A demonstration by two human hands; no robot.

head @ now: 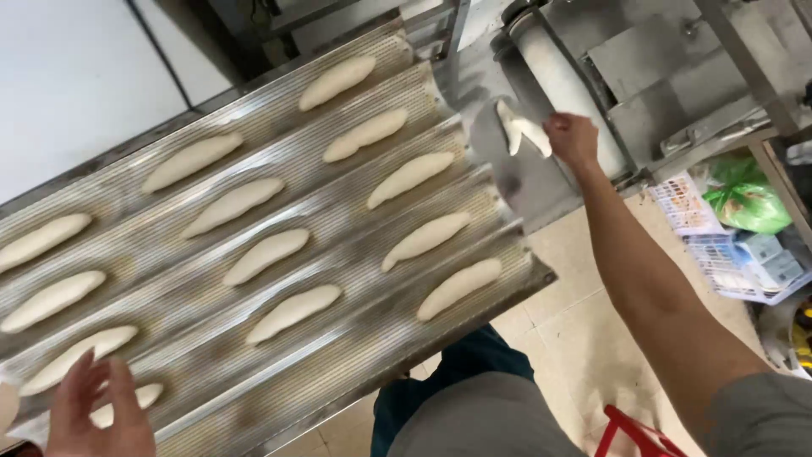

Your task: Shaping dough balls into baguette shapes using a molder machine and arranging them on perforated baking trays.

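A long perforated metal baking tray point(355, 326) with grooved channels holds rows of pale, elongated raw dough pieces point(410, 178). Beyond its far end, the right hand point(571, 140) pinches one soft, white, drooping dough piece point(518, 127) beside a dough machine's roller point(562, 80). The left hand point(97, 410), fingers loosely spread, hovers over the tray's near end.
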